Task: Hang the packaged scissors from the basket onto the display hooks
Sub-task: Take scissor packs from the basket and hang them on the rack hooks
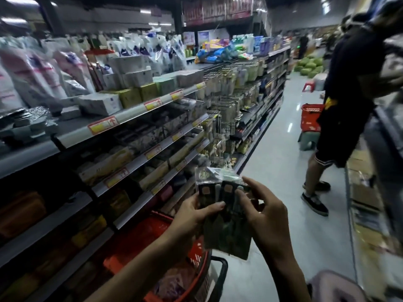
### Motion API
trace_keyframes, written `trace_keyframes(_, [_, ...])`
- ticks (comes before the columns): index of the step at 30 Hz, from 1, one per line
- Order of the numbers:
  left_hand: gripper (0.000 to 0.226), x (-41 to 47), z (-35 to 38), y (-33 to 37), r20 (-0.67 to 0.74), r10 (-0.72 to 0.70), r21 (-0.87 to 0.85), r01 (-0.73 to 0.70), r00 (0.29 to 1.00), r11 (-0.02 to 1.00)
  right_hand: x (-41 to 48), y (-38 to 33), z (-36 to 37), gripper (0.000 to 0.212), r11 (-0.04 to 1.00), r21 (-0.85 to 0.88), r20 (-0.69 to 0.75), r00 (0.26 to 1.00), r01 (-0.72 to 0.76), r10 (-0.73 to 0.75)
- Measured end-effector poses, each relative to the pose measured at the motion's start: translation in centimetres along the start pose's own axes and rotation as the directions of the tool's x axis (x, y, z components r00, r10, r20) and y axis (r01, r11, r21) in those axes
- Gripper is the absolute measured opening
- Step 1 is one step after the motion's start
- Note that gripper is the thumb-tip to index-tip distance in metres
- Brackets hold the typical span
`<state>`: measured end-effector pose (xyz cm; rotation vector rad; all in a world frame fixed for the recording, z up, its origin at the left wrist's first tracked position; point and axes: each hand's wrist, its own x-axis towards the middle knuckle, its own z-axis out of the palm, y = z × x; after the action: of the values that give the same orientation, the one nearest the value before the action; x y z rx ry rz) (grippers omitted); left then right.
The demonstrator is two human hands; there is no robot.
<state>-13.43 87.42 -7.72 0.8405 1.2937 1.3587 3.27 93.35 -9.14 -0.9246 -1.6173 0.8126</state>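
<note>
The person's left hand (pixel 192 216) and right hand (pixel 266 214) both hold a small stack of packaged scissors (pixel 229 238) in the near centre of the aisle, just above the right side of the red basket (pixel 139 234). The left thumb lies curled across the front of the stack, gripping it. The right fingers (pixel 242 192) are bent onto the top packet, seemingly peeling it off. The display hooks (pixel 226 99) stand farther along the shelving on the left, well apart from the hands.

The step in hand looks like separating one packet to hang. It would go best with the left hand keeping the stack square while the right slides a single packet free by its upper edge. That way the hang hole (not discernible here, the picture being blurred) faces up towards the hook.

The packets are flat, dark cards under glossy clear film, stiff-looking and probably slippery against each other. The basket is red plastic with a slotted wall and a black handle (pixel 220 277).
</note>
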Motion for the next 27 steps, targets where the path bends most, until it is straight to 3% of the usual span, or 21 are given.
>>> trace_keyframes(5, [0.034, -0.8, 4.8, -0.3, 0.070, -0.008, -0.018, 0.009, 0.997, 1.000, -2.8, -0.5, -5.3, 0.018, 0.996, -0.001, -0.213, 0.973, -0.085, 0.083])
trace_keyframes(9, [0.029, -1.1, 7.3, 0.0, 0.151, -0.013, -0.063, 0.023, 0.988, 0.998, -4.9, -1.1, -9.3, 0.006, 0.985, 0.060, -0.410, 0.895, -0.165, 0.175])
trace_keyframes(16, [0.024, -0.6, 10.4, 0.4, 0.391, -0.031, 0.004, 0.031, 0.920, 0.999, -9.0, -4.5, -13.9, 0.020, 0.971, 0.113, -0.634, 0.737, -0.212, 0.235])
trace_keyframes(22, [0.020, -1.0, 13.4, -1.8, 0.594, -0.061, 0.046, 0.042, 0.802, 0.998, -14.3, -8.4, -15.8, 0.027, 0.960, 0.039, -0.744, 0.634, -0.277, 0.213])
trace_keyframes(25, [0.020, -2.6, 15.4, -3.3, 0.702, -0.088, 0.067, 0.058, 0.707, 0.996, -17.7, -10.2, -16.4, 0.031, 0.946, -0.013, -0.829, 0.532, -0.325, 0.172])
trace_keyframes(27, [0.021, -4.3, 16.9, -4.2, 0.783, -0.118, 0.092, 0.074, 0.611, 0.993, -20.3, -10.8, -16.7, 0.022, 0.926, -0.038, -0.889, 0.436, -0.376, 0.140])
